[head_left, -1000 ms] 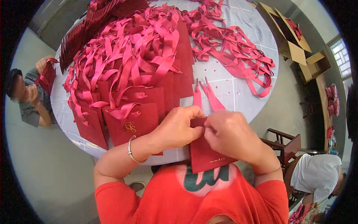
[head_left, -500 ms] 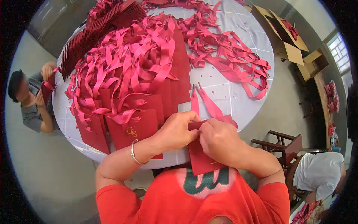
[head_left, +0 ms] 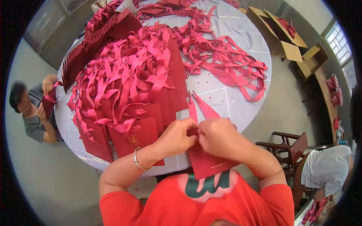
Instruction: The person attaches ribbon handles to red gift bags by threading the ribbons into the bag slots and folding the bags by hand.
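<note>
Over the near edge of the round table lies a dark red paper gift bag point(head_left: 205, 165), its lower part reaching toward my chest. My left hand point(head_left: 175, 138) is closed at the bag's upper left edge, thumb and fingers pinched together. Right beside it, my right hand point(head_left: 218, 136) is curled shut at the top of the same bag and covers most of its mouth. Two ends of a pink-red ribbon point(head_left: 206, 109) stretch away from the bag's top across the tablecloth. What exactly the fingertips pinch is hidden.
Left of my hands, many red bags with ribbon handles point(head_left: 139, 67) are heaped; a fanned stack point(head_left: 98, 41) lies behind. Loose ribbons point(head_left: 241, 64) spread over the white tablecloth point(head_left: 211, 83). Another person point(head_left: 36, 109) holds a bag. Cardboard boxes point(head_left: 279, 34) and a wooden chair point(head_left: 288, 147) stand right.
My right hand has turned and shifted slightly left, closer to the left hand, exposing more of the bag's lower front. The view has shifted a little.
</note>
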`<state>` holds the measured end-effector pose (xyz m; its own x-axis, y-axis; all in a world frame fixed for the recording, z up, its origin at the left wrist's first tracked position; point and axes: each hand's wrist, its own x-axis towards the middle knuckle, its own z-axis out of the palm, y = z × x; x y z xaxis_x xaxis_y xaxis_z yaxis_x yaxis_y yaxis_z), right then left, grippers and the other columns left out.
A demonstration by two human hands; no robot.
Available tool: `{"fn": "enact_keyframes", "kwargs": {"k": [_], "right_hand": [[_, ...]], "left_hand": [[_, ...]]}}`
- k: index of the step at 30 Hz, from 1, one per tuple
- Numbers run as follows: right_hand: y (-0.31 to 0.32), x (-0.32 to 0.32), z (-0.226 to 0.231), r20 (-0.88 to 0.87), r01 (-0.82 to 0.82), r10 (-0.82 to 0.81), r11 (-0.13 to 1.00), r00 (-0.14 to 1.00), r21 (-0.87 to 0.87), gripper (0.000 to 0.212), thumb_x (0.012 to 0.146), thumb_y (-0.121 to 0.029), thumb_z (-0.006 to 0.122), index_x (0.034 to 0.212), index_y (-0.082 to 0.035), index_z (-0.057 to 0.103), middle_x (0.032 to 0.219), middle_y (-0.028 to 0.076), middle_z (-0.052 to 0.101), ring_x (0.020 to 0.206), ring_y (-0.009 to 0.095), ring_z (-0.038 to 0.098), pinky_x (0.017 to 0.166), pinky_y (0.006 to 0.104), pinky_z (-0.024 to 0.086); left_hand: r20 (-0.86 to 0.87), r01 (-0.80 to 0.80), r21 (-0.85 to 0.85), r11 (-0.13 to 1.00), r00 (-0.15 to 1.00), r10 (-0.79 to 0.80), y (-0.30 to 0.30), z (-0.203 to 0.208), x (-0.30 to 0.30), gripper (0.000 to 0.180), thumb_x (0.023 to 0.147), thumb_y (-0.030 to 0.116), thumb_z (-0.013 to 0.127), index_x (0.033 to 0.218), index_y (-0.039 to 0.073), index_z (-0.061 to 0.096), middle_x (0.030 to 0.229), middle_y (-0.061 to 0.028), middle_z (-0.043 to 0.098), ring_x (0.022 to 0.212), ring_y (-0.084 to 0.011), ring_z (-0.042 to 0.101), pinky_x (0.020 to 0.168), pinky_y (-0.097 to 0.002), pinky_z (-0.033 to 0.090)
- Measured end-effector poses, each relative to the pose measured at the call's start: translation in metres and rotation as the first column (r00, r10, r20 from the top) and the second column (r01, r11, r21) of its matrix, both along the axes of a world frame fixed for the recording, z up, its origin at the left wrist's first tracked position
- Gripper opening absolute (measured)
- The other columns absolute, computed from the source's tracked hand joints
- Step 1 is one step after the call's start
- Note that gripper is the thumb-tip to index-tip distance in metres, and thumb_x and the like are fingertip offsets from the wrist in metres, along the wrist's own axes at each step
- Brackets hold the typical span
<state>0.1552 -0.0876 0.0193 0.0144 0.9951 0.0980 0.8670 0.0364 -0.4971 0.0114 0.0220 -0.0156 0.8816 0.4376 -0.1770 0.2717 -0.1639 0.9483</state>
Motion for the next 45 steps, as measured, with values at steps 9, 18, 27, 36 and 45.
{"fn": "enact_keyframes", "kwargs": {"k": [9, 18, 27, 36, 45], "right_hand": [[-0.013, -0.002, -0.007, -0.041, 0.078, -0.071, 0.973, 0.997, 0.218, 0.004, 0.079, -0.004, 0.065, 0.082, -0.001, 0.062, 0.075, 0.016, 0.061, 0.066, 0.036, 0.062, 0.057, 0.043, 0.05], [-0.027, 0.005, -0.019, -0.151, 0.087, -0.03, 0.918, 0.988, 0.388, 0.013, 0.075, 0.002, 0.07, 0.083, -0.001, 0.061, 0.077, 0.014, 0.059, 0.068, 0.032, 0.062, 0.059, 0.0394, 0.051], [-0.03, 0.013, -0.018, -0.441, 0.227, -0.071, 0.922, 0.895, 0.312, 0.012, 0.076, 0.004, 0.072, 0.086, 0.001, 0.066, 0.079, 0.012, 0.064, 0.069, 0.023, 0.064, 0.06, 0.0309, 0.05], [-0.03, 0.006, -0.018, -0.309, 0.145, -0.005, 0.889, 0.951, 0.434, 0.013, 0.073, 0.003, 0.074, 0.083, -0.001, 0.066, 0.075, 0.012, 0.064, 0.061, 0.026, 0.063, 0.053, 0.0336, 0.05], [-0.026, 0.008, -0.013, -0.174, 0.073, 0.005, 0.897, 0.985, 0.437, 0.016, 0.07, 0.002, 0.075, 0.081, -0.002, 0.064, 0.073, 0.012, 0.062, 0.061, 0.028, 0.063, 0.052, 0.0361, 0.05]], "left_hand": [[0.027, 0.024, -0.041, 0.999, 0.999, -0.023, -0.002, -0.007, 0.0, 0.022, 0.082, 0.003, 0.062, 0.102, -0.004, 0.063, 0.094, -0.0155, 0.071, 0.093, -0.0193, 0.068, 0.081, -0.0327, 0.053], [0.048, 0.073, -0.321, 0.944, 0.997, -0.061, -0.001, 0.003, -0.001, 0.015, 0.088, -0.005, 0.057, 0.103, -0.001, 0.06, 0.096, -0.0014, 0.063, 0.091, -0.0072, 0.057, 0.08, -0.0235, 0.047], [0.023, 0.079, -0.38, 0.922, 0.997, -0.076, 0.002, 0.006, -0.002, 0.016, 0.086, -0.005, 0.06, 0.101, -0.001, 0.06, 0.094, 0.0004, 0.063, 0.088, -0.0057, 0.057, 0.076, -0.0225, 0.048], [0.036, 0.064, -0.371, 0.926, 0.998, -0.054, 0.001, 0.004, -0.003, 0.012, 0.085, -0.005, 0.062, 0.096, 0.0, 0.061, 0.089, 0.0023, 0.062, 0.083, -0.004, 0.056, 0.073, -0.0215, 0.048], [0.043, 0.068, -0.357, 0.932, 0.997, -0.057, 0.001, 0.008, -0.002, 0.011, 0.087, -0.004, 0.06, 0.098, 0.001, 0.061, 0.089, 0.002, 0.062, 0.083, -0.0041, 0.056, 0.073, -0.0212, 0.047]]}}
